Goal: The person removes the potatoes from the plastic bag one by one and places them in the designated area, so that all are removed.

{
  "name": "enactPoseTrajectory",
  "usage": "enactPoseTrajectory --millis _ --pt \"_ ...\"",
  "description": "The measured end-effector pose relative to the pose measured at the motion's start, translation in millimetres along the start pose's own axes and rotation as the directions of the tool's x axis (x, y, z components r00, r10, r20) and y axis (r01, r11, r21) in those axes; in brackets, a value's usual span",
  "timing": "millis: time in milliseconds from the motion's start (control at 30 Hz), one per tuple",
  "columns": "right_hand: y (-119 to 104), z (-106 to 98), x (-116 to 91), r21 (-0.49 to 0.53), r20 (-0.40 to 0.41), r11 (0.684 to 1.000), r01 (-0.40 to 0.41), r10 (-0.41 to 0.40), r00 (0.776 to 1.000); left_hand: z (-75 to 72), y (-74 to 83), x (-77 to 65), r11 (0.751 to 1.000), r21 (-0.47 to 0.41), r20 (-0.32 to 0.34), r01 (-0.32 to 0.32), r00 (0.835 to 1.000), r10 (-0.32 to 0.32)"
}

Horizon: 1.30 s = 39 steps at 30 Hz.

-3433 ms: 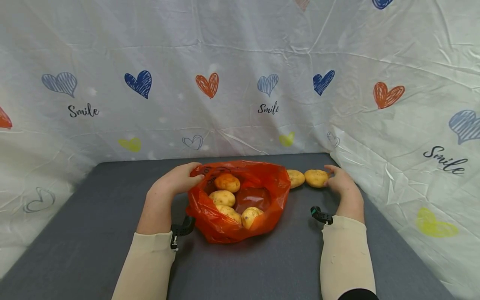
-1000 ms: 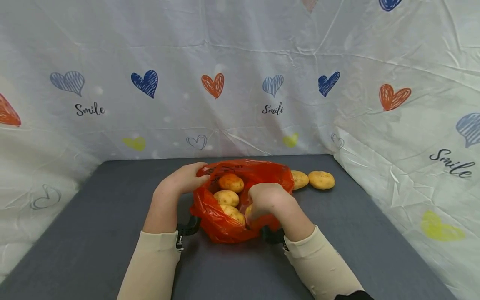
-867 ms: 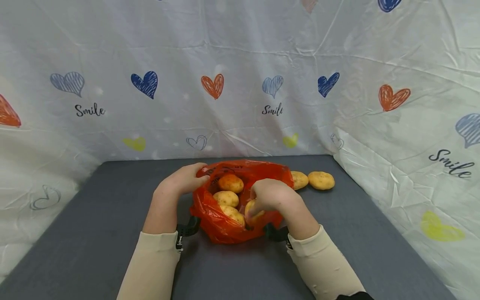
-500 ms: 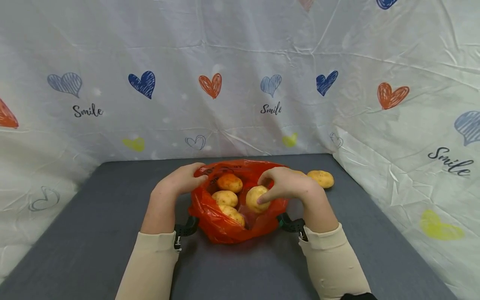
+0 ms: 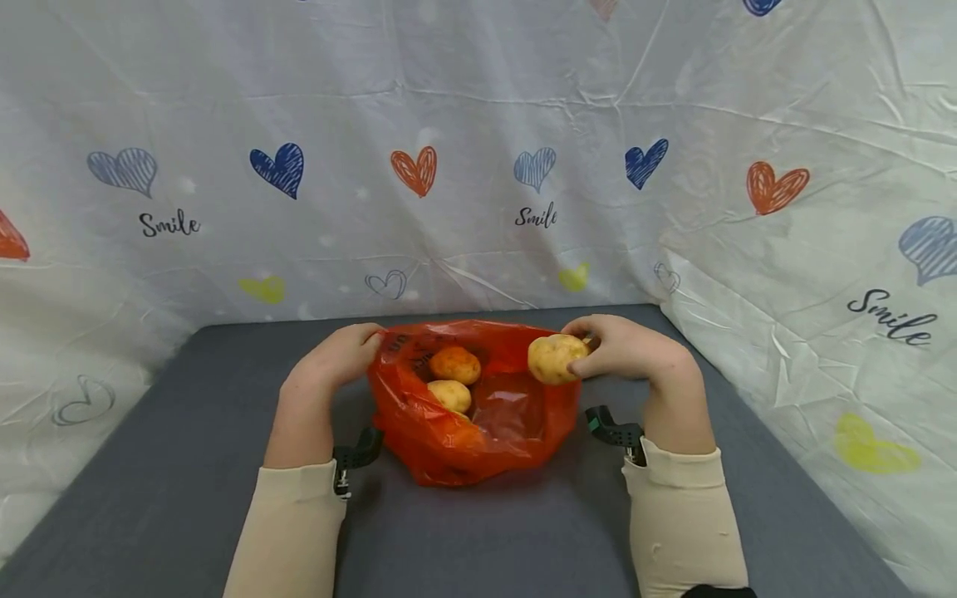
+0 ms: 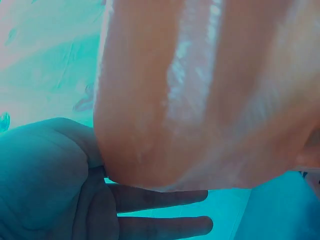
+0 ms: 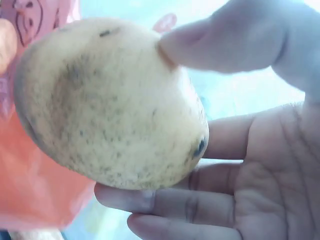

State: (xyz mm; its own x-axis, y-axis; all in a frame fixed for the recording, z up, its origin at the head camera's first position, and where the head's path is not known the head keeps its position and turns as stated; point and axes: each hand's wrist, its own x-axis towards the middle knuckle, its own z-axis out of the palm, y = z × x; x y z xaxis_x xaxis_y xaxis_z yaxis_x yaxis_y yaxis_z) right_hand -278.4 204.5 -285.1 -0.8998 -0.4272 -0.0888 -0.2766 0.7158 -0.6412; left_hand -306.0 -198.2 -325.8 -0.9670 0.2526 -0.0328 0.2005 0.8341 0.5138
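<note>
In the head view a red plastic bag (image 5: 516, 461) stands with its mouth open on the dark grey table. My left hand (image 5: 332, 359) pinches its left rim; the left wrist view has the bag's side (image 6: 150, 110) in front of two straight fingers (image 6: 165, 227). Over the bag's right rim, my right hand (image 5: 624, 345) holds a potato (image 5: 552, 359). In the right wrist view the thumb presses this potato (image 7: 115, 105) from above and fingers support it below. Inside the bag lie a reddish-lit potato (image 5: 454, 365) and a paler potato (image 5: 450, 395); the front rim covers more.
The dark grey table (image 5: 187, 482) reaches back to a white curtain (image 5: 478, 208) printed with hearts and "Smile". The curtain also runs along the right side. Behind the right hand, the place just right of the bag is largely hidden.
My right hand has lifted a potato from inside the bag and moved it up and right to the right rim. The left hand has shifted slightly left, with the bag's left rim.
</note>
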Motion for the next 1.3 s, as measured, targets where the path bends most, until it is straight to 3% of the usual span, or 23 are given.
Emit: enactPoseTrajectory --millis 333,533,667,900,1133,1300 --pt "34 -12 -15 0.016 -0.061 0.999 0.027 -0.026 0.998 -15.4 -25.5 -5.2 1.000 -0.015 -0.063 0.021 0.998 -0.022" --pt "66 -12 -26 0.028 -0.045 1.000 -0.008 0.010 0.999 -15.4 -38.9 -11.4 0.996 -0.050 -0.027 0.072 0.997 -0.074" --pt "74 -8 -21 0.045 -0.035 0.999 -0.030 0.032 0.999 -22.8 -47.4 -18.9 0.995 -0.056 -0.019 0.087 0.996 -0.088" --pt "82 -1 6 -0.032 0.058 0.994 -0.108 0.109 0.992 -35.6 -48.2 -22.7 0.993 -0.044 0.001 0.107 0.994 -0.107" --pt "86 -3 14 -0.010 0.157 0.979 -0.206 0.205 0.966 -30.9 -44.7 -17.1 0.993 -0.039 0.029 0.109 0.994 -0.108" --pt "95 -1 18 -0.019 0.162 0.981 -0.195 0.196 0.967 -26.0 -39.9 -13.9 0.995 -0.022 0.027 0.093 0.995 -0.092"
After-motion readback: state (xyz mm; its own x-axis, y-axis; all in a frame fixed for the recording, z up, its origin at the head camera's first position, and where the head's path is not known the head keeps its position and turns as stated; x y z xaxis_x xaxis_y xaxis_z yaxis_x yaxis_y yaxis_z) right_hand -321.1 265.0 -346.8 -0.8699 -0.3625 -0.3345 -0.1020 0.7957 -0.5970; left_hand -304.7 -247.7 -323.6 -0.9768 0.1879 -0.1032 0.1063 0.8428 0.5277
